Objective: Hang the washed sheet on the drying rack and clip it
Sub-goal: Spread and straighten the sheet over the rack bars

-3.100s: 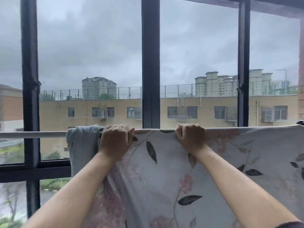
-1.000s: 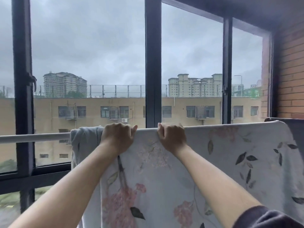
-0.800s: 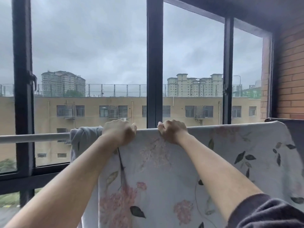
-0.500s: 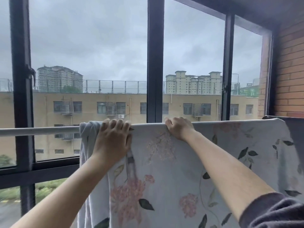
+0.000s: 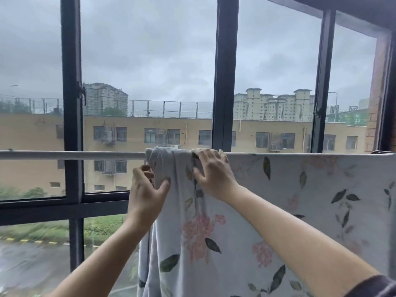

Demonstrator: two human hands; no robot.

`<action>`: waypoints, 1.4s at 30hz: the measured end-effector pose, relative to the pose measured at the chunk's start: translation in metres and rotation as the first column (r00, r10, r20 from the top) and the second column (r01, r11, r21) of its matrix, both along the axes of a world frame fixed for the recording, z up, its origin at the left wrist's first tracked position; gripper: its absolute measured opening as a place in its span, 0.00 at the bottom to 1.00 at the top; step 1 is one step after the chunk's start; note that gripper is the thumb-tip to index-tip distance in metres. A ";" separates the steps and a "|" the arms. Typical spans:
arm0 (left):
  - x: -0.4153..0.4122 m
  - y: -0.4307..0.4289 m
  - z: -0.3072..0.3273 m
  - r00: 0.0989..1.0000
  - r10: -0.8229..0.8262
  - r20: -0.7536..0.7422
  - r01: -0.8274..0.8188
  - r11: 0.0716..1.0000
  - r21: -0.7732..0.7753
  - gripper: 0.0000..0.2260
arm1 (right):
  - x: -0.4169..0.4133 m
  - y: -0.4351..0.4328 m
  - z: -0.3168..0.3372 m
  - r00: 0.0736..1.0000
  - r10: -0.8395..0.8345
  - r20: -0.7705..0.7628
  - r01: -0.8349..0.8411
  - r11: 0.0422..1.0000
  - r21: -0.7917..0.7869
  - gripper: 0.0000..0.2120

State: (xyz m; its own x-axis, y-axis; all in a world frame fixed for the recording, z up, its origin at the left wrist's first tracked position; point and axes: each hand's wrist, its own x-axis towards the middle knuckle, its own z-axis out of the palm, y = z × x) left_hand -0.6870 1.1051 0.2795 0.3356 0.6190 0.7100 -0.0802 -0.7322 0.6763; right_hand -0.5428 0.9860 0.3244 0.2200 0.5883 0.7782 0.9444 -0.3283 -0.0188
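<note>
Right hand: the right hand (image 5: 214,174) lies at 12 o'clock of its forearm. Its fingers (image 5: 211,154) are nearly straight and spread, pressing the cloth flat just under the top of the rail. They grip nothing.
Left hand: the left hand (image 5: 147,194) sits at 8 o'clock of the right hand. Thumb and curled fingers pinch the bunched edge of the cloth below the rail.
Task item: the pale blue-grey cotton sheet printed with pink flowers and dark leaves (image 5: 300,211) is draped over the rail. It hangs smooth from the right hand out to 3 o'clock. At 9 o'clock of the right hand it is gathered into vertical folds.
Support: the white round metal rail of the drying rack (image 5: 75,154) runs level from 9 to 3 o'clock. Its 9 o'clock half is bare.
Beyond: a dark metal window frame (image 5: 71,125) stands behind the rail, with a tan building (image 5: 171,129) outside.
Done: the sheet is on the rail and mostly spread.
Left: the bunched edge probably needs drawing toward 9 o'clock along the bare rail. No clip is in view, so clipping appears not yet begun.
</note>
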 end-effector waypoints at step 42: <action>-0.086 0.090 0.086 0.989 0.112 -0.097 -0.145 0.862 -0.486 0.17 | -0.009 0.009 0.049 0.971 -0.222 -0.087 0.173 0.909 -0.380 0.28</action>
State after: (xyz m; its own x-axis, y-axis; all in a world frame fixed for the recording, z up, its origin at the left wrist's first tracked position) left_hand -0.7733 1.1946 0.3651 0.2628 0.9225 0.2827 0.0468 -0.3049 0.9512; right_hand -0.5517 0.9950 0.3735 0.4425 0.7613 0.4740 0.8573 -0.5142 0.0256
